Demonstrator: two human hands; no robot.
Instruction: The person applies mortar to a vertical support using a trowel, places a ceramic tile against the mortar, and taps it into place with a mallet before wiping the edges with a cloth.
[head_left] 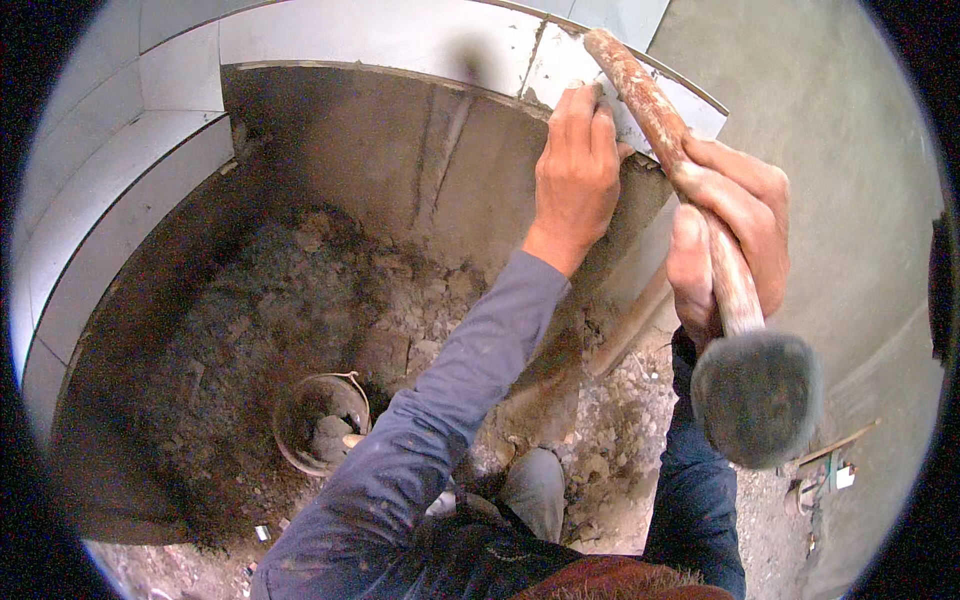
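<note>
1. At left, white tiles [130,185] line the curving wall above a rubble-strewn floor [240,330] in shadow.

2. Low and left of centre, a round bucket [293,425] stands on the rubble, grey material [333,438] inside.

3. At upper centre, the worker's bare left hand [580,180] presses its fingertips against a white end tile [562,68] at the right of the upper tile row; whether thumb and fingers pinch its edge cannot be told.

4. The tile looks stiff, smooth-faced and brittle, likely to chip at its corners; flat fingers spread along the lower edge would suit it best.

5. At right, the worker's right hand [745,225] is wrapped around a mallet [738,300], its worn wooden handle [640,95] slanting up across the tile and its black head [757,400] nearest the worker. Whether the handle's end touches the tile is unclear.

6. The mallet appears head-heavy, the head probably firm rubber, the shaft rigid; held close to the head, as here, it should be easier to steer, while a grip farther out would lend more swing.
</note>
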